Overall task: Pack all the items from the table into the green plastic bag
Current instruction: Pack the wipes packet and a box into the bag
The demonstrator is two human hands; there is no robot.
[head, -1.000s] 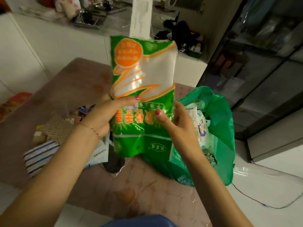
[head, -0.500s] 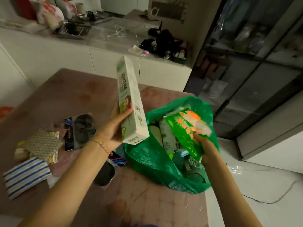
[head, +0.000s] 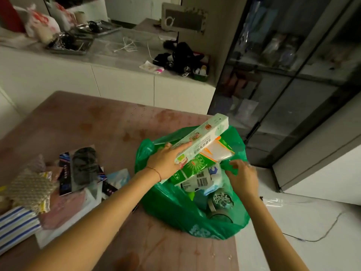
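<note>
The green plastic bag [head: 175, 210] stands open at the table's right edge, full of packets. My left hand [head: 166, 163] grips a long white and green box [head: 203, 141] and holds it tilted over the bag's mouth. Under the box lies the green and orange packet [head: 207, 159], resting in the bag. My right hand [head: 242, 173] pinches the bag's right rim; it looks blurred. Several items lie on the table [head: 117, 126] at the left: a black packet [head: 84, 167], a mesh-wrapped packet [head: 29, 188] and a blue striped cloth [head: 15, 225].
A white counter [head: 121, 55] with cables, trays and bags runs behind the table. A dark glass cabinet [head: 293, 75] stands to the right. A cable [head: 320, 235] trails over the white floor beside the bag.
The green and orange packet went from both hands into the bag. My left hand picked up the box and brought it right over the bag. My right hand moved to the bag's rim.
</note>
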